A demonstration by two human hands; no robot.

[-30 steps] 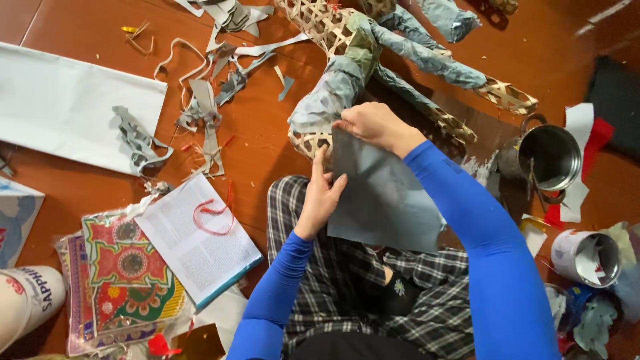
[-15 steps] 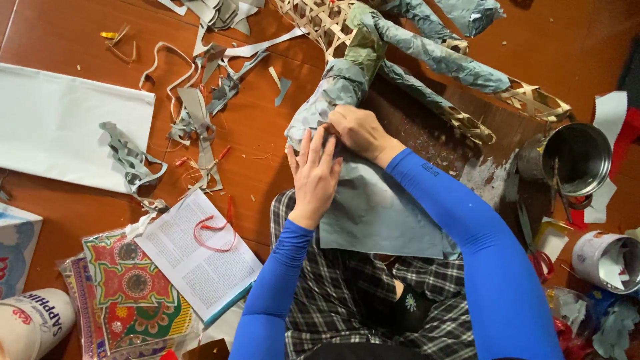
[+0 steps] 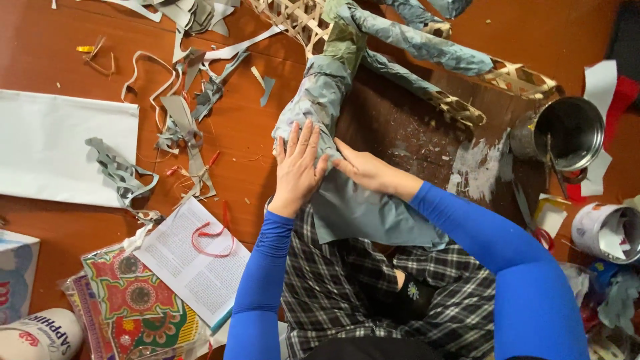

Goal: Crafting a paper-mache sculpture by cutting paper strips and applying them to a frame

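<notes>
Red-brown floor, a paper-covered woven frame, two hands flat on a grey sheet.

The red-brown floor carries a woven bamboo frame whose limbs are wrapped in crumpled grey-blue paper; one wrapped limb runs down toward the person's lap. A grey paper sheet lies over the checked lap, its top edge meeting that limb. The left hand lies open, fingers spread, palm pressed on the limb's lower end. The right hand lies open and flat on the sheet, just beside the left. A metal tin stands well to the right; paper scraps lie at left.
</notes>
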